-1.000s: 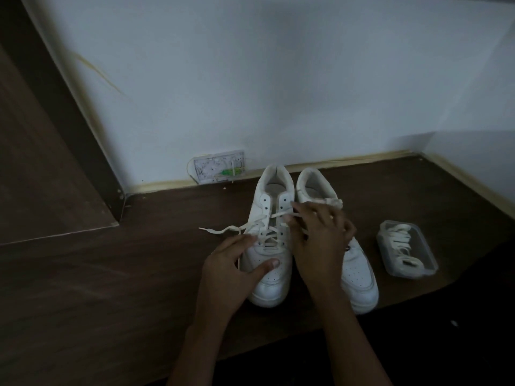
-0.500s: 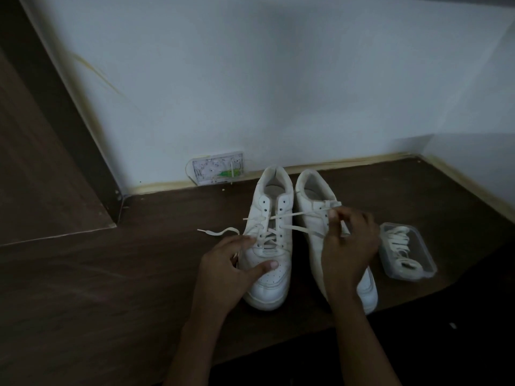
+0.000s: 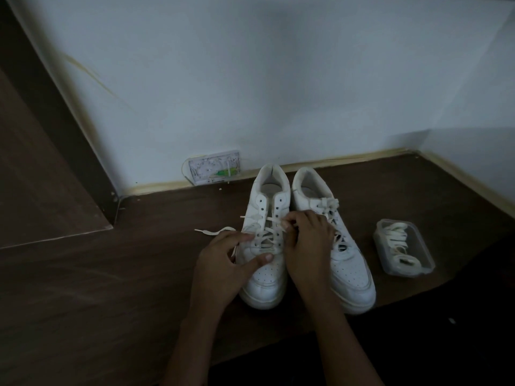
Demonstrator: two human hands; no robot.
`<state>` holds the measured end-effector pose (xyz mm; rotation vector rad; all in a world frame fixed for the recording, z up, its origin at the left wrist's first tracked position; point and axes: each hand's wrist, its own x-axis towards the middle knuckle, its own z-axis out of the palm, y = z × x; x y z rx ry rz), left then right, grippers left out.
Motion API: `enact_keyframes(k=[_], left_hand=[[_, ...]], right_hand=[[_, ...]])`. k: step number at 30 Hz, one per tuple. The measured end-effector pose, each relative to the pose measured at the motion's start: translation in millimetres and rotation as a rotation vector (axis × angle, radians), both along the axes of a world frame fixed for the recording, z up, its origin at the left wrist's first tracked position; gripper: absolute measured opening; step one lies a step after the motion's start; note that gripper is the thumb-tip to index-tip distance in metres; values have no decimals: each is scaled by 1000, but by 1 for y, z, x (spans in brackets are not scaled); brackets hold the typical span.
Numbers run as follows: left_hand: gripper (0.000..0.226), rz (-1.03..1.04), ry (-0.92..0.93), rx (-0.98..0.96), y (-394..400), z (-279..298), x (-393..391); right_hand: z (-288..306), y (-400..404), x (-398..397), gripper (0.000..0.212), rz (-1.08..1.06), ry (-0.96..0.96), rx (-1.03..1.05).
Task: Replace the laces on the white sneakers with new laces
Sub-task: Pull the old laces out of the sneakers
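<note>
Two white sneakers stand side by side, toes toward me. The left sneaker (image 3: pixel 266 277) is partly unlaced; its lace (image 3: pixel 262 235) crosses the lower eyelets and one loose end (image 3: pixel 214 232) trails left on the floor. My left hand (image 3: pixel 225 263) holds this shoe at its side, thumb lying across the toe box. My right hand (image 3: pixel 306 243) is over the left shoe's eyelets, fingertips pinching the lace. The right sneaker (image 3: pixel 345 274) is laced to the top. A clear plastic box (image 3: pixel 404 246) with coiled white laces sits to the right of the shoes.
The shoes stand on a dark wooden floor (image 3: pixel 111 288) close to a pale wall with a skirting strip (image 3: pixel 348 158). A small white plate (image 3: pixel 214 169) with a green part leans at the wall base. A dark wooden panel (image 3: pixel 41 176) rises at left.
My right hand, which had pulled a lace end out to the right over the right sneaker, has come back left to the left shoe's eyelets. The left hand kept its hold.
</note>
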<state>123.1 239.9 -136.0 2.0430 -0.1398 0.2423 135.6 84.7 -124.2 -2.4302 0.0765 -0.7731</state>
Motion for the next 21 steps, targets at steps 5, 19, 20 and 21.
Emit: enact_keyframes(k=[5,19,20,21], left_hand=[[54,2,-14,11,1,1,0],[48,9,5,3,0,1,0],[46,13,3,8,-1,1,0],[46,16,-3,10,-1,1,0]], right_hand=[[7,-3,-3,19,-111,-132,118],[15,-31,-9,7,-240,-210,182],[15,-30,-10,9,-240,-212,190],[16,-29,-12,13,-232,-219,198]])
